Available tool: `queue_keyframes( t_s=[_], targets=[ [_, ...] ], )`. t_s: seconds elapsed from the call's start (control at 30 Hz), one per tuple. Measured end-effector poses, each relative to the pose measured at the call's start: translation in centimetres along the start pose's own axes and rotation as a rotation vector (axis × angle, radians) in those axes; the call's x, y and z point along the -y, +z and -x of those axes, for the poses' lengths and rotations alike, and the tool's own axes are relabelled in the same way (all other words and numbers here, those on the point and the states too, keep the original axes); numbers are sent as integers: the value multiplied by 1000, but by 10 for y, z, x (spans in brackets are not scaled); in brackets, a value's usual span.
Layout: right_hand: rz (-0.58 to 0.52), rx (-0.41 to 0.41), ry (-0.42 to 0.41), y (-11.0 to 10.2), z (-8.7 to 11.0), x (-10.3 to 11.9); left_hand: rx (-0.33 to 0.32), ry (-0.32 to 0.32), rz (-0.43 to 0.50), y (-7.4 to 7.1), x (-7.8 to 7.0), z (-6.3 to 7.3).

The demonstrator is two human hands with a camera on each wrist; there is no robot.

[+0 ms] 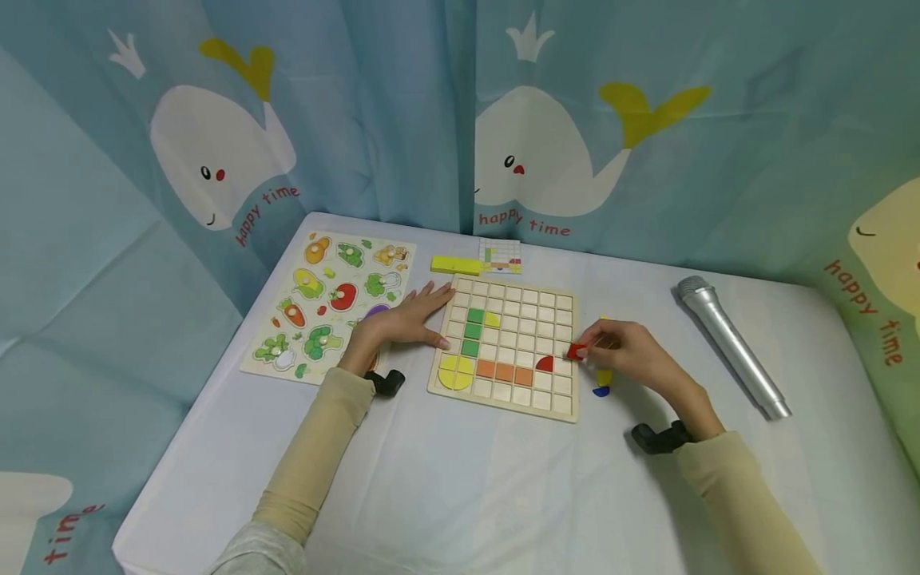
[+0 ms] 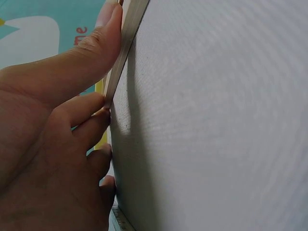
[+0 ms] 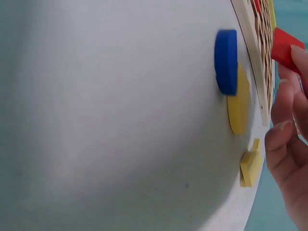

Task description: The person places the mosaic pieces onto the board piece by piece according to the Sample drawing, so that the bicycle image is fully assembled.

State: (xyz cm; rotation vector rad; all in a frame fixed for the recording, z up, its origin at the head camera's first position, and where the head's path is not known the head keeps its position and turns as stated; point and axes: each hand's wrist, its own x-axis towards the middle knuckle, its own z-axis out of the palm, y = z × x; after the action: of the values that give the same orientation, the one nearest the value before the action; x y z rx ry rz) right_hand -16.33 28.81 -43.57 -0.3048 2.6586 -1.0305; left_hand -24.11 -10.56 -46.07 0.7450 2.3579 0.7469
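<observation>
Placing step, apparently — red piece (image 1: 574, 351), grid board (image 1: 528, 312); next move likely calls for aligning it over a free cell.
Blue piece (image 1: 601, 392), loose, nearest; right hand (image 1: 634, 351), pinching the red piece at the board's right edge; left hand (image 1: 402, 321), fingers spread, grasping nothing, touching the left edge; pattern card (image 1: 508, 249), beyond.
</observation>
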Motion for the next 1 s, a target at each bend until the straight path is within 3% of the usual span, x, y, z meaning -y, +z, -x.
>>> queue_keyframes(
  t_s=[0.5, 1.0],
  targets=[
    [-28, 73, -14, 17, -1, 7, 4, 3, 9, -1, -2, 3],
    [91, -5, -69, 22, -2, 10, 1, 4, 3, 0, 0, 2]
  ],
)
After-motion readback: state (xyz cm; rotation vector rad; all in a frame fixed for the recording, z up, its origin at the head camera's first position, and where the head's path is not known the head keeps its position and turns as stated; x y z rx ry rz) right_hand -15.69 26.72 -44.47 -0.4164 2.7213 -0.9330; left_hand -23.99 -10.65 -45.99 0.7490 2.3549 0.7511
